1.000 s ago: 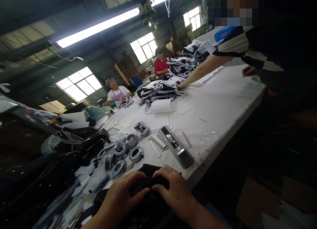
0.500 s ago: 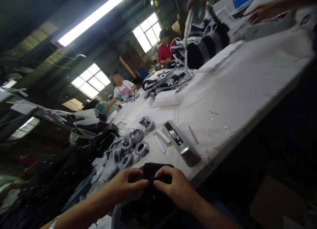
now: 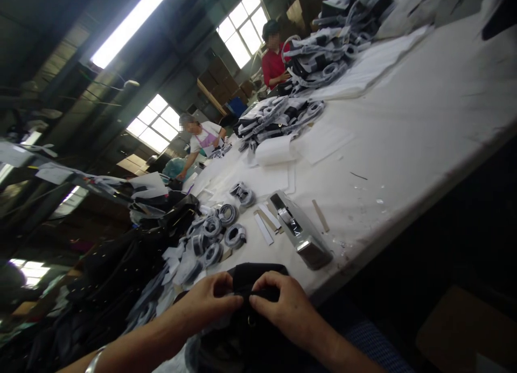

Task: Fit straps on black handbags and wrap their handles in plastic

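A black bag (image 3: 262,335) with a small gold-coloured ring is at the bottom middle, against the table edge. My left hand (image 3: 216,297) pinches its upper edge between thumb and bent fingers. Close beside it, my right hand (image 3: 278,303) pinches the same edge, thumb tips almost meeting. Whatever else lies between the fingertips is hidden. The lower part of the bag is dark and hard to make out. Just beyond my right hand stands a grey tape dispenser (image 3: 309,246). Several coiled straps in clear wrap (image 3: 235,236) lie ahead of my left hand.
Flat strips (image 3: 264,227) lie by the dispenser on the white table (image 3: 407,141). White sheets (image 3: 278,150) and piles of wrapped black bags (image 3: 283,117) are farther back. Dark goods (image 3: 109,271) heap up at left. Two people (image 3: 274,61) are at the far side.
My view has shifted slightly. The other person's hands at upper right, one lifting a wrapped black bag, have left the view. My hands keep their pinch on the black bag.
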A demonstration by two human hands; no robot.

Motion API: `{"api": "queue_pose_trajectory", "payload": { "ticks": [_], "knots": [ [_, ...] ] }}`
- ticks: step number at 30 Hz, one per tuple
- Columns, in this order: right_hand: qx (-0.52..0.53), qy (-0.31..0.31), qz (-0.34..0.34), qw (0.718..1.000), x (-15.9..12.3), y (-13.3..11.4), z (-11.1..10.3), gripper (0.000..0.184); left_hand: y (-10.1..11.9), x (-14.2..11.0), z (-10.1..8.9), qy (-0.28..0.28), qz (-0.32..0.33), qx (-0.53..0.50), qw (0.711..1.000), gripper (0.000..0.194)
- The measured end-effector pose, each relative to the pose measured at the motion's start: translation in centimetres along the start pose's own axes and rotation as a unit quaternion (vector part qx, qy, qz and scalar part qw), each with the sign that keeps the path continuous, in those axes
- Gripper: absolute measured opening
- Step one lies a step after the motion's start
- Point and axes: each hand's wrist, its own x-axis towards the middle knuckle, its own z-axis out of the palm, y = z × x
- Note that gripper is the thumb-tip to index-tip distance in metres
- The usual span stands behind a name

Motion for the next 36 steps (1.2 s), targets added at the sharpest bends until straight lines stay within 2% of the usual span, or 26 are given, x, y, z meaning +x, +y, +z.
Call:
{"api": "queue_pose_trajectory", "payload": {
  "ticks": [5,12,19,26,36],
  "knots": [
    [0.000,-0.008,0.013,1.000,0.1,0.1,-0.1,0.004,-0.2,0.2,0.0,0.004,-0.004,0.025,1.000,0.034],
    [-0.020,-0.001,-0.011,1.000,-0.1,0.5,0.7,0.003,-0.1,0.2,-0.1,-0.013,-0.001,0.038,0.999,0.029],
    [-0.034,0.020,-0.038,0.999,-0.9,1.4,1.2,0.007,0.8,-0.5,1.4,0.039,0.004,0.089,0.995,0.018],
    [-0.029,0.010,-0.015,0.999,-0.8,1.9,1.2,0.005,-0.1,-0.7,2.2,0.068,0.056,0.103,0.991,0.013],
    [-0.029,0.006,0.013,0.999,-0.4,1.6,1.7,0.012,0.0,-0.5,3.2,0.096,0.075,0.096,0.988,0.019]
  ]
}}
